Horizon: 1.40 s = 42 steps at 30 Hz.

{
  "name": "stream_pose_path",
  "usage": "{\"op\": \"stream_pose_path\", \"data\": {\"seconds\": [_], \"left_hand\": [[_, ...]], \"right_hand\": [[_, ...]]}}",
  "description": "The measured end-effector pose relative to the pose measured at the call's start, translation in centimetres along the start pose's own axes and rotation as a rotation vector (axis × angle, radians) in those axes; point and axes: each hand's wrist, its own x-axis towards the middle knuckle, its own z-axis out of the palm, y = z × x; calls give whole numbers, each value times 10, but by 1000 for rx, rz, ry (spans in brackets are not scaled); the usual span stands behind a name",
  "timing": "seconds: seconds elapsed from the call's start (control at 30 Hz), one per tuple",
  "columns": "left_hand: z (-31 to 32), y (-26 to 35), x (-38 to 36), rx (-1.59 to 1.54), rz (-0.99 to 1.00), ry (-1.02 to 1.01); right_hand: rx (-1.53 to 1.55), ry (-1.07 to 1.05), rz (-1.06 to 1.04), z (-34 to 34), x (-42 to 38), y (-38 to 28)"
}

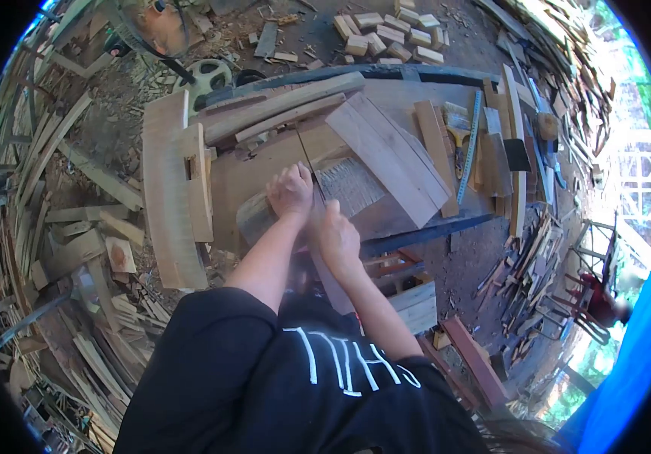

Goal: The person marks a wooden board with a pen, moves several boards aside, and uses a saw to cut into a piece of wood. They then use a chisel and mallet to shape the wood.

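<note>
My left hand (291, 191) is closed, its fingers curled at the edge of a wooden board (256, 219) on the workbench. Just to the right, my right hand (338, 236) is closed around the near end of a handsaw (305, 149). The saw's thin dark blade shows almost edge-on, running away from me past my left hand. My fingers hide its handle. Beside the blade lies a rough, greyish piece of wood (350, 186). A wide smooth plank (389, 160) rests at a slant over that piece.
On the bench's right are a paintbrush (458, 129), a blue ruler (470, 144) and wood strips. Long wooden pieces (287, 110) lie along the far side, with an upright board (170, 193) at left. Stacked blocks (392, 36) and scrap wood (106, 303) cover the ground.
</note>
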Motion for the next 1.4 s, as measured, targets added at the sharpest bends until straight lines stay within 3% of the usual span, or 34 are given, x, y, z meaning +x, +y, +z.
{"op": "stream_pose_path", "data": {"seconds": [0.1, 0.27, 0.4, 0.53, 0.67, 0.8, 1.03, 1.13, 1.27, 1.4], "left_hand": [[0, 0, 6, 11, -4, -1], [0, 2, 2, -24, 19, 19], [-1, 5, 5, -8, -20, 15], [-2, 1, 2, -33, 2, 8], [0, 0, 2, -38, -2, -14], [-1, 1, 6, -10, -21, -71], [-5, 3, 1, -11, -26, -75], [-3, 2, 3, -26, -26, -65], [2, 0, 4, -27, -13, -56], [2, -1, 4, -39, 1, -44]], "right_hand": [[1, -21, -1, 3, 14, -7], [-24, -100, 71, -7, -33, 16], [-41, -21, -25, 1, 10, -6], [-16, -19, -12, -9, -15, 4], [-55, -149, 73, -7, -30, 13], [11, -52, 2, 1, 15, -4], [-34, -110, 44, -3, -31, 19], [37, -27, 14, 7, 14, 0], [41, 9, 17, 7, 1, 10], [2, -106, 86, 0, -24, 13]]}}
